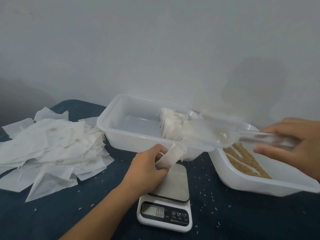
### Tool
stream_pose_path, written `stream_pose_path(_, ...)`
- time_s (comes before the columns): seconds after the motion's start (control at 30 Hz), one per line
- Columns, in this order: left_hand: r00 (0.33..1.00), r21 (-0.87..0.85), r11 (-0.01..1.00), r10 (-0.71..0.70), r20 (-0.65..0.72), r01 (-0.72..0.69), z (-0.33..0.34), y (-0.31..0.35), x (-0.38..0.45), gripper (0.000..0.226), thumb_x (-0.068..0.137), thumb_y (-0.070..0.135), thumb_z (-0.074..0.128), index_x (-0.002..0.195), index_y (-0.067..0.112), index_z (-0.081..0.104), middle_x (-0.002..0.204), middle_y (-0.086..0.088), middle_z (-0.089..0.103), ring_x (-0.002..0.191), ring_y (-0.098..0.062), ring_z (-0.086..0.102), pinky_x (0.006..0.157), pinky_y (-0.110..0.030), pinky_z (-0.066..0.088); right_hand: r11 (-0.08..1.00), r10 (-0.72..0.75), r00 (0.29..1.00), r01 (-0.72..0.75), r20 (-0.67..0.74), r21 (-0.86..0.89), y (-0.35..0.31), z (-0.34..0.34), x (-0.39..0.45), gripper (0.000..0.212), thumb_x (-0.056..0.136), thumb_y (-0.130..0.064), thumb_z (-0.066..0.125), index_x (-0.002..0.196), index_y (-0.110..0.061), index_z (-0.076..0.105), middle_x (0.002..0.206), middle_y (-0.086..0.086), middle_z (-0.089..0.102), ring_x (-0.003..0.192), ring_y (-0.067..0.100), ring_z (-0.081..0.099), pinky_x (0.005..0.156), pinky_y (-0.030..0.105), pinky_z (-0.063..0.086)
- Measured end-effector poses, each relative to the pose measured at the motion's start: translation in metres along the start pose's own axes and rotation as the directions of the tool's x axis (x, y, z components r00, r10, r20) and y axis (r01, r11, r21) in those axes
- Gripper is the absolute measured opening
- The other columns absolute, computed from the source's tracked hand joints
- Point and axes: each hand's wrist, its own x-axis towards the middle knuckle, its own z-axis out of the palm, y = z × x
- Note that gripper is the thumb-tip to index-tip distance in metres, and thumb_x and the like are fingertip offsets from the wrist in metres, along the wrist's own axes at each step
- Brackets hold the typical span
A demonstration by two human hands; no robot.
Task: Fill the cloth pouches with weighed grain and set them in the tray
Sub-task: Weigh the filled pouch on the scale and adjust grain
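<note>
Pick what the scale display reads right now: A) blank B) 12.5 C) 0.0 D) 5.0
C: the scale display shows 0.0, its platform bare, while the left hand holds an open pouch just above it and the right hand holds a clear scoop over the grain bin.

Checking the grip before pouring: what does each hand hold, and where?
Left hand grips a pouch at its lower end; right hand holds a scoop by its handle.
</note>
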Motion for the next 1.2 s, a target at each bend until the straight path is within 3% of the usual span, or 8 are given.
stream_pose_path(0.13, 0.999, -0.094, 0.995, -0.022, -0.037, 0.019, -0.001, 0.004, -0.001, 0.025, 0.085, 0.036, 0.077, 0.101, 0.044, 0.060, 0.091, 0.021, 0.071, 0.086, 0.003, 0.065, 0.065, -0.009, 0.042, 0.882, 0.258, 0.964, -0.263, 0.067, 0.390, -0.004, 0.042, -0.010, 0.049, 0.066, -0.086, 0.072, 0.091, -0.043, 0.075, 0.076, -0.010, 0.073, 0.063, 0.012, 0.067, 0.062, 0.035, 0.053)
stream_pose_path(0.3, 1.000, -0.196, 0.981, -0.011, -0.003, 0.010, -0.002, 0.011, -0.003, 0.029, 0.082, 0.048, 0.079, 0.105, 0.046, 0.061, 0.098, 0.023, 0.072, 0.093, 0.004, 0.067, 0.068, -0.007, 0.045, 0.585, 0.274, 0.938, -0.338, 0.212, 0.737, -0.030, 0.120, 0.001, 0.038, 0.070, -0.061, 0.072, 0.089, -0.028, 0.072, 0.061, -0.008, 0.062, 0.052, 0.006, 0.053, 0.058, 0.030, 0.048)
stream_pose_path(0.43, 0.999, -0.242, 0.970, 0.000, 0.047, 0.011, -0.003, 0.012, -0.002, 0.037, 0.078, 0.057, 0.078, 0.110, 0.047, 0.062, 0.105, 0.024, 0.071, 0.098, 0.004, 0.067, 0.071, -0.011, 0.048, 0.415, 0.181, 0.946, -0.322, 0.270, 0.851, -0.055, 0.159, 0.019, 0.048, 0.070, -0.049, 0.079, 0.112, -0.025, 0.075, 0.087, -0.013, 0.076, 0.053, 0.005, 0.052, 0.052, 0.019, 0.048)
stream_pose_path(0.53, 0.996, -0.277, 0.960, -0.001, 0.087, 0.026, -0.002, 0.007, 0.001, 0.043, 0.074, 0.052, 0.080, 0.113, 0.047, 0.063, 0.108, 0.022, 0.072, 0.101, 0.002, 0.068, 0.078, -0.019, 0.050, 0.307, 0.163, 0.956, -0.283, 0.242, 0.909, -0.066, 0.179, 0.025, 0.052, 0.075, -0.032, 0.080, 0.110, 0.003, 0.064, 0.099, -0.004, 0.078, 0.049, 0.007, 0.047, 0.045, 0.018, 0.042)
stream_pose_path(0.63, 0.992, -0.277, 0.961, 0.015, 0.128, 0.021, -0.001, 0.003, 0.002, 0.046, 0.073, 0.041, 0.081, 0.115, 0.048, 0.063, 0.108, 0.022, 0.073, 0.102, 0.000, 0.069, 0.082, -0.023, 0.054, 0.274, 0.207, 0.961, -0.238, 0.185, 0.932, -0.068, 0.189, 0.025, 0.023, 0.084, -0.013, 0.080, 0.081, -0.006, 0.058, 0.073, -0.002, 0.068, 0.046, 0.008, 0.046, 0.043, 0.020, 0.040)
stream_pose_path(0.73, 0.981, -0.276, 0.961, 0.063, 0.182, -0.010, 0.000, 0.005, 0.002, 0.050, 0.077, 0.039, 0.081, 0.122, 0.049, 0.061, 0.114, 0.020, 0.072, 0.106, -0.003, 0.069, 0.087, -0.027, 0.057, 0.221, 0.231, 0.965, -0.178, 0.126, 0.959, -0.064, 0.193, 0.021, 0.041, 0.084, -0.009, 0.080, 0.062, -0.029, 0.052, 0.067, -0.005, 0.063, 0.045, 0.009, 0.043, 0.042, 0.020, 0.039)
stream_pose_path(0.87, 0.981, -0.387, 0.921, 0.033, 0.191, 0.044, 0.001, 0.011, 0.000, 0.026, 0.081, 0.054, 0.072, 0.106, 0.048, 0.067, 0.100, 0.015, 0.073, 0.085, -0.010, 0.071, 0.067, -0.025, 0.057, 0.203, 0.208, 0.976, -0.102, 0.059, 0.974, -0.066, 0.188, 0.011, 0.026, 0.077, -0.030, 0.080, 0.060, -0.041, 0.062, 0.064, -0.003, 0.061, 0.044, 0.008, 0.044, 0.044, 0.020, 0.040)
stream_pose_path(1.2, 0.996, -0.322, 0.944, -0.058, 0.070, 0.078, -0.004, 0.006, 0.003, 0.017, 0.099, 0.028, 0.066, 0.083, 0.021, 0.068, 0.074, -0.001, 0.066, 0.063, -0.005, 0.056, 0.059, -0.022, 0.049, 0.286, 0.183, 0.975, -0.173, 0.123, 0.942, -0.055, 0.198, 0.003, 0.048, 0.091, -0.008, 0.077, 0.058, -0.037, 0.057, 0.065, -0.002, 0.056, 0.045, 0.008, 0.041, 0.044, 0.021, 0.038)
